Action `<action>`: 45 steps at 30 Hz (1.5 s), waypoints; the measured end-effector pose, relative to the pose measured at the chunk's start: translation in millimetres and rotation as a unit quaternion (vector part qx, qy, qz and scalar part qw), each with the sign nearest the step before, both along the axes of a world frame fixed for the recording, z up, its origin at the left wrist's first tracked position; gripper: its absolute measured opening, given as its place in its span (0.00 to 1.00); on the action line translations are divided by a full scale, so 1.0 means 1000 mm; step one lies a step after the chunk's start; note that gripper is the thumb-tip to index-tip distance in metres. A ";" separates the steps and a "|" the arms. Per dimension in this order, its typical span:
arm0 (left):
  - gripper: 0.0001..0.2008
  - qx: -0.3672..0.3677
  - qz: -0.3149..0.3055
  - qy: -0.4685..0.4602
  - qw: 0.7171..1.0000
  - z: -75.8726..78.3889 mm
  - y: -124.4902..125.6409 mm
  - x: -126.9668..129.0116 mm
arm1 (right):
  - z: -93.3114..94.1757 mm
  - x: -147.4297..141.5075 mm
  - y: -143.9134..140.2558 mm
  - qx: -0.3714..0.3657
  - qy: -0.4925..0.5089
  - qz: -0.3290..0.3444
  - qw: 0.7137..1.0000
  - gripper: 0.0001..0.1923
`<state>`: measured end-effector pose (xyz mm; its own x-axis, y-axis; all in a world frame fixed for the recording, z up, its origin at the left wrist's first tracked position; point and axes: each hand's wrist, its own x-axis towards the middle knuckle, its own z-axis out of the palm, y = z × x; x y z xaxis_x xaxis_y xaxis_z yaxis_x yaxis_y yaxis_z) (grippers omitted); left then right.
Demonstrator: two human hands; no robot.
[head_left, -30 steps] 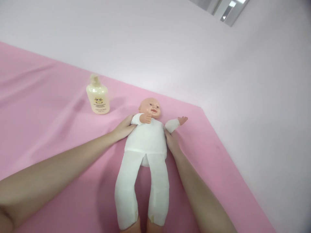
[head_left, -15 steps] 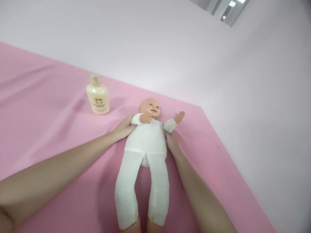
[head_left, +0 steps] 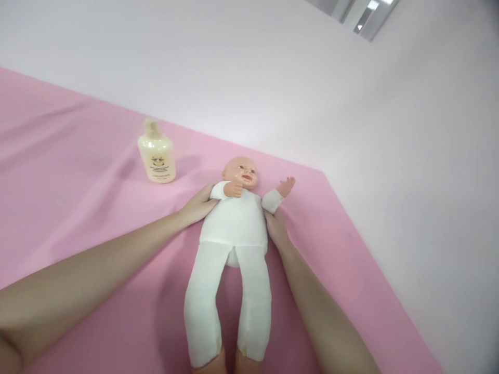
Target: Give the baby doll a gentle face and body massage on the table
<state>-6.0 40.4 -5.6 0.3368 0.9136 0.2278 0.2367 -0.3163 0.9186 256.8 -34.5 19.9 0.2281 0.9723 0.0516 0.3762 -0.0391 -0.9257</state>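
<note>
A baby doll [head_left: 234, 223] in a white body covering lies face up, its head toward the far edge and its legs toward me. My left hand [head_left: 200, 205] grips its side under the arm at the left, thumb at the chest and the other fingers hidden behind it. On the opposite side, my right hand [head_left: 276, 226] holds the doll below its raised arm, with most fingers out of sight. One doll arm bends over the chest; the other points outward.
A cream pump bottle [head_left: 159, 158] with a printed label stands left of the doll's head. Beneath everything is a pink cloth [head_left: 97, 208], wrinkled at the left. Beyond its edge is a white surface [head_left: 351, 104], with a grey metal piece [head_left: 356, 18] at the top.
The doll's outstretched hand has shifted very slightly left. Both my hands keep their hold, and the bottle stays in place.
</note>
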 end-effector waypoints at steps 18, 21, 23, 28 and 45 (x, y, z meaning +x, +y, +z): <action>0.27 0.002 -0.001 -0.006 1.000 -0.002 0.002 0.001 | -0.009 0.006 0.006 0.010 -0.001 0.002 1.000 0.29; 0.27 0.004 -0.001 -0.004 1.000 -0.001 0.001 0.001 | -0.009 0.005 0.006 0.020 -0.002 -0.002 1.000 0.29; 0.27 0.007 0.000 -0.002 1.000 0.000 0.000 0.001 | -0.009 0.005 0.006 0.021 -0.004 -0.003 1.000 0.28; 0.27 0.004 0.004 0.001 1.000 0.002 -0.001 0.001 | -0.010 0.005 0.006 0.023 0.001 0.003 1.000 0.25; 0.27 0.002 0.000 -0.005 1.000 -0.001 0.000 0.001 | -0.009 0.005 0.005 0.003 -0.010 -0.002 1.000 0.30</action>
<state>-5.1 40.0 -6.3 0.3347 0.9127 0.2343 0.2267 -0.3194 0.9201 262.2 -29.1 11.0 0.2304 0.9711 0.0626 0.3937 -0.0342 -0.9186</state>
